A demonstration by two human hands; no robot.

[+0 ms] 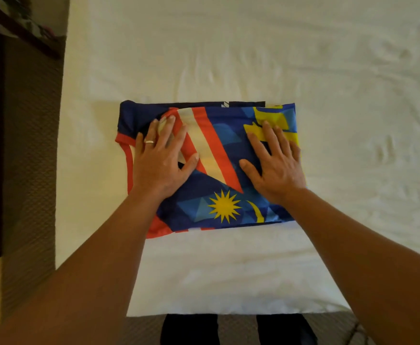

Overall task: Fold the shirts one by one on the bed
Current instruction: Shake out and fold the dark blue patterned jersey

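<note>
Shirt (pixel 218 168): blue jersey with red and white stripes, yellow sun and crescent motifs; folded into a compact rectangle, lying on the bed (pixel 328 95) near its front edge. Left hand (pixel 162 158): fingers spread flat, pressing the shirt's left part; ring on one finger. Right hand (pixel 276 160): fingers spread flat, pressing the right part. Hidden: shirt portions beneath both palms and forearms; a darker layer shows only at the far edge. Surface: white sheet, creased, mostly toward the right. Room: dark patterned floor (pixel 29 170) left of the bed; dark furniture at upper left, details indistinct.
</note>
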